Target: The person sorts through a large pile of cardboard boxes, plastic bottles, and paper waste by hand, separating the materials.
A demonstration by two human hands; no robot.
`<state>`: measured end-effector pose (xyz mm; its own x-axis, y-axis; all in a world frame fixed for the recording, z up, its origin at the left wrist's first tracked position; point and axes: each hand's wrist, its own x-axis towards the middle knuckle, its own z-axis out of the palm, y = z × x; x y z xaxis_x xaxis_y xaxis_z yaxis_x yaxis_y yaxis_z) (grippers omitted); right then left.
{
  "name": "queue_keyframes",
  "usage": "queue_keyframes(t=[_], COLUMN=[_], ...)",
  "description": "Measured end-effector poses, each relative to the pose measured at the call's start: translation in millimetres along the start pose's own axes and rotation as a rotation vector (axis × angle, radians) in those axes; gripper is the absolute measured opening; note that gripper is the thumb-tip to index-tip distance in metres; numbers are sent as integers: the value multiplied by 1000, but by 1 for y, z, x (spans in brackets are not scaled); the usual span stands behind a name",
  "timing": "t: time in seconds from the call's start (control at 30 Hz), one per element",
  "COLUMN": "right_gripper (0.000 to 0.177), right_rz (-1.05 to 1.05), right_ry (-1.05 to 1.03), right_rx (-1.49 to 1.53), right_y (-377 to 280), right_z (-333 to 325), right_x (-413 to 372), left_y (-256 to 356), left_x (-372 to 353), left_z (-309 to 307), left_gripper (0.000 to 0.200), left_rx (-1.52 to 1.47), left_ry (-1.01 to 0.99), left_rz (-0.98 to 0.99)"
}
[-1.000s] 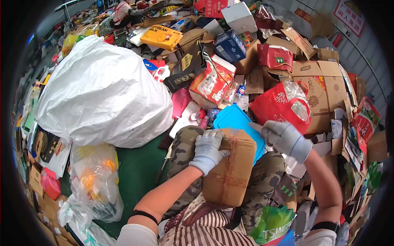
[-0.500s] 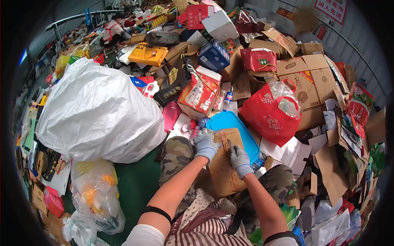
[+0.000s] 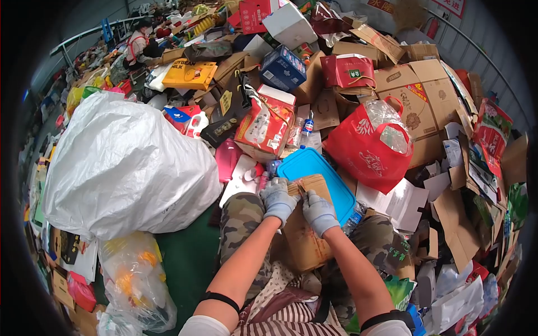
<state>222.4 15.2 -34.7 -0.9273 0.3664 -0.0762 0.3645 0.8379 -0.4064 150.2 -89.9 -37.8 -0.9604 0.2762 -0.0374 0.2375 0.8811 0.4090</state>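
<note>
A brown cardboard box (image 3: 305,238) lies between the camouflage-clad knees, its top edge partly torn or creased. My left hand (image 3: 278,200), in a grey glove, grips the box's upper left edge with curled fingers. Beside it my right hand (image 3: 320,213), gloved too, is closed on the upper part of the same box, near the middle of its top. A blue plastic lid or tray (image 3: 322,173) lies just behind the box and my right hand.
A large white sack (image 3: 129,168) fills the left, above a clear bag (image 3: 134,274). A red bag (image 3: 364,151), a red-white box (image 3: 266,123) and flattened cardboard (image 3: 420,106) lie ahead. A person (image 3: 137,45) crouches far back left.
My right hand has moved left and up towards my left hand, its fingers now curled onto the box. The camera view has shifted slightly.
</note>
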Motion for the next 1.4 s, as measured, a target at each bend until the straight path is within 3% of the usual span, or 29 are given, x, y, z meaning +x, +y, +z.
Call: queue_keyframes(t=[0.3,0.4,0.6,0.67,0.7,0.8,0.83,0.93,1.0,1.07,1.1,1.23,1.3,1.4], right_gripper=[23,23,22,21,20,20,20,24,27,29,30,28,26,24], right_rz=[-65,-45,116,183,178,176,168,215,328,366,377,-69,81,246], right_ry=[-100,-142,-467,-495,-494,-456,-428,-332,-380,-406,-424,-235,-344,-459], right_rx=[-179,-205,-395,-323,-320,-258,-219,101,471,553,594,36,-106,-168], right_y=[-18,-17,30,36,38,42,45,56,59,57,54,51,28,35], right_z=[0,-5,25,22,21,23,23,32,32,32,35,50,47,75], right_x=[12,-3,-92,-124,-136,-162,-164,-155,-140,-129,-124,-124,-137,-167], left_y=[-20,-16,-12,-6,-6,-6,-4,4,6,-8,-13,-24,-14,-11], left_x=[8,5,12,10,12,15,17,1,-30,-60,-76,-96,-93,-88], left_z=[14,8,26,25,38,48,45,30,24,43,52,79,78,84], left_gripper=[40,38,45,45,45,42,43,46,74,94,103,120,124,123], left_rx=[-295,-349,-151,-204,-236,-258,-298,-201,-428,-668,-829,-647,-482,-521], left_ry=[132,60,123,62,169,191,29,241,311,451,264,28,-59,-217], left_rz=[23,-38,-31,-26,52,106,21,73,54,110,-2,-289,-404,-519])
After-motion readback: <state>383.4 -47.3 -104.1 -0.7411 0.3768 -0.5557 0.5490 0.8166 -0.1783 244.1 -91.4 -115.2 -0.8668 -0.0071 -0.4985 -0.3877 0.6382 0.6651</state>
